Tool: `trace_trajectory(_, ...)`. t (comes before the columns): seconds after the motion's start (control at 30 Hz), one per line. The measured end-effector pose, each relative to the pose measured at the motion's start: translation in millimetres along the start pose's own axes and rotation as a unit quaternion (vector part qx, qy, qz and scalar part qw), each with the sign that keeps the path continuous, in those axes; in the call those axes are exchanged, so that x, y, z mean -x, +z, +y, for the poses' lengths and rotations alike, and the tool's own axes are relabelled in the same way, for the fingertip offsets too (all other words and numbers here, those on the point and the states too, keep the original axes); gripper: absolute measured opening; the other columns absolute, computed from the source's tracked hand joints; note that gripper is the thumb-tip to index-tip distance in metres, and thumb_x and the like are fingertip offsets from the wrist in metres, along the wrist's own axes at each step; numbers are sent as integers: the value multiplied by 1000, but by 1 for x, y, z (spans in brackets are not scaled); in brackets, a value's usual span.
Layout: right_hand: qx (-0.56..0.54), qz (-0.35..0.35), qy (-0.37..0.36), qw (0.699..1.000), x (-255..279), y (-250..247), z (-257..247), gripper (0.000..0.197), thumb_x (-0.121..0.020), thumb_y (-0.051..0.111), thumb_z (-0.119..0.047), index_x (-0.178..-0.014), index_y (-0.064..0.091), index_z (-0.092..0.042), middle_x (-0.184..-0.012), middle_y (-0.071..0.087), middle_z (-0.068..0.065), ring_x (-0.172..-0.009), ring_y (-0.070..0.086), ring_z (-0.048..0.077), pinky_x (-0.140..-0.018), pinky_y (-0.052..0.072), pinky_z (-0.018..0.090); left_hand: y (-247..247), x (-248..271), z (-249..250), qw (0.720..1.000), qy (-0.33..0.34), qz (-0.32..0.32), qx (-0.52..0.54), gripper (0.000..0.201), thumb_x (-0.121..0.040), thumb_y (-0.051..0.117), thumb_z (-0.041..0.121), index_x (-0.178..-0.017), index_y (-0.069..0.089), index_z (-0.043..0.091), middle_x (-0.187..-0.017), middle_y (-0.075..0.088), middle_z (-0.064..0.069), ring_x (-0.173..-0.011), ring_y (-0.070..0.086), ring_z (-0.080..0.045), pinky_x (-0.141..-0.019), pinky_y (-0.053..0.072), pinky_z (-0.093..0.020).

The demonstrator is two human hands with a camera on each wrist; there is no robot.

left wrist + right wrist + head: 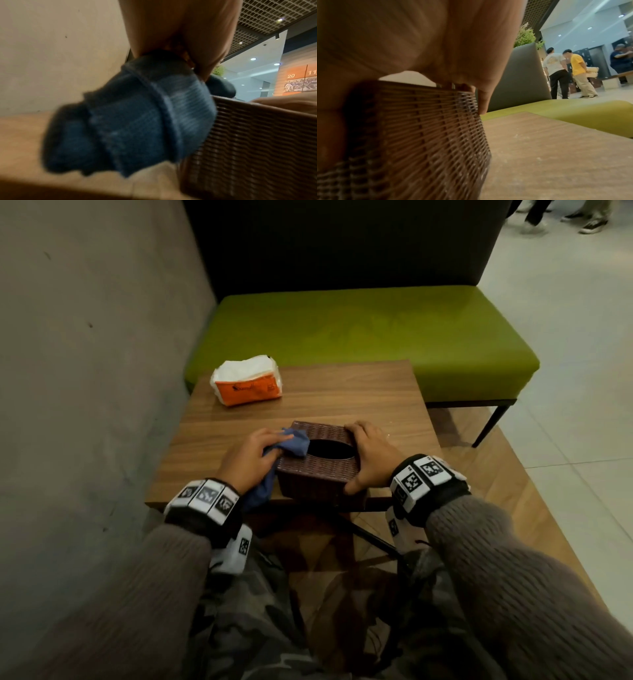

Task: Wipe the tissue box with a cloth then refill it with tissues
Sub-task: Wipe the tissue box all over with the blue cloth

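Observation:
A dark brown woven tissue box [317, 470] with an oval top opening stands near the front edge of the wooden table [359, 398]. My left hand [251, 455] grips a blue cloth [294, 441] and holds it against the box's top left edge; the cloth [137, 119] hangs down the box's left side [257, 142]. My right hand [370, 455] clasps the box's right side, fingers over the far corner and thumb at the near corner. In the right wrist view its fingers [481, 86] curl over the woven wall [419, 128]. An orange and white tissue pack [247, 385] lies at the table's far left.
A grey wall [96, 354] runs along the left. A green bench [359, 337] with a dark backrest stands behind the table. Tiled floor lies to the right, where people stand in the distance [571, 73].

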State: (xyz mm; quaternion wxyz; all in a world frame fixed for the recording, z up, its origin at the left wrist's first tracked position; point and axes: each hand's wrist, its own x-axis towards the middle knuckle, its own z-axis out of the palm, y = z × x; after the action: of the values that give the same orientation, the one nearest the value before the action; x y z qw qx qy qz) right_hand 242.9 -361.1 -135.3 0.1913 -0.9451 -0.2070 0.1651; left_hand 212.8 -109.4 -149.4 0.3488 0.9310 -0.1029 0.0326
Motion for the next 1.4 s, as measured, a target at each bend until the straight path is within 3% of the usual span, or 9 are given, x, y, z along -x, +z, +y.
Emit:
trace_trajectory(0.13, -40, 52, 5, 998, 5, 13, 1, 123, -56, 89, -40, -151, 18, -9, -152, 20, 11, -141, 19, 28, -115, 25, 37, 19, -41, 26, 988, -45, -11, -151, 33, -91, 51, 10, -123, 62, 15, -127, 55, -15, -116, 49, -36, -96, 42, -47)
trace_trajectory(0.27, -53, 63, 4, 997, 7, 13, 5, 122, -56, 88, -43, -151, 18, -11, -150, 22, 9, -140, 20, 26, -114, 24, 35, 33, -15, 40, 985, 61, 0, -159, 36, -88, 51, 9, -122, 62, 12, -128, 55, -17, -113, 48, -40, -95, 42, -46)
trace_trajectory(0.4, -89, 57, 13, 994, 11, 17, 6, 124, -58, 87, -45, -152, 12, -17, -152, 15, 9, -143, 13, 27, -117, 21, 37, 10, -17, 2, 980, -94, 0, -177, 38, -97, 41, 35, -127, 56, 18, -124, 58, -13, -113, 49, -38, -96, 37, -47)
trace_trajectory(0.5, -89, 58, 18, 994, 12, 19, 5, 125, -58, 87, -44, -153, 10, -18, -154, 12, 8, -143, 10, 26, -117, 20, 39, 21, -6, -3, 984, -177, -16, -11, 36, -101, 35, 30, -99, 61, 6, -103, 64, -23, -102, 59, -38, -88, 42, -41)
trace_trajectory(0.63, -79, 59, 14, 995, 13, 18, 5, 126, -57, 86, -48, -153, 10, -17, -151, 15, 7, -141, 15, 26, -117, 24, 38, 23, 8, 7, 961, -227, 143, 72, 28, -101, 38, 18, -109, 55, -3, -103, 62, -26, -101, 58, -40, -75, 37, -32)
trace_trajectory(0.73, -66, 76, 17, 995, 12, 22, 0, 126, -57, 84, -51, -152, 9, -16, -151, 17, 7, -140, 16, 26, -117, 25, 38, 8, -14, 26, 961, -171, 213, 52, 24, -99, 41, 20, -115, 50, 3, -103, 59, -19, -95, 57, -36, -71, 35, -30)
trace_trajectory(0.93, -159, 111, 30, 981, 14, 34, -4, 138, -54, 88, -37, -152, -4, -6, -154, 10, 11, -142, 11, 28, -119, 18, 39, 39, -41, 65, 983, -140, 70, -98, 31, -91, 56, 25, -117, 61, 8, -116, 50, -11, -98, 56, -30, -78, 42, -33)
trace_trajectory(1.2, -236, 161, 7, 958, 21, 48, -1, 131, -57, 68, -54, -152, -7, -5, -158, 2, 7, -143, 8, 15, -118, 10, 28, 60, -14, 88, 971, 139, -57, -188, 40, -85, 43, 34, -117, 63, 20, -124, 56, -2, -98, 52, -26, -70, 49, -39)
trace_trajectory(1.4, -228, 117, 11, 966, 18, 38, 5, 150, -46, 84, -37, -149, -21, -9, -160, 0, 12, -146, 10, 27, -120, 17, 38, 61, -41, 75, 988, 27, -13, -153, 40, -92, 45, 22, -130, 54, 13, -137, 52, -6, -121, 45, -31, -104, 32, -36)
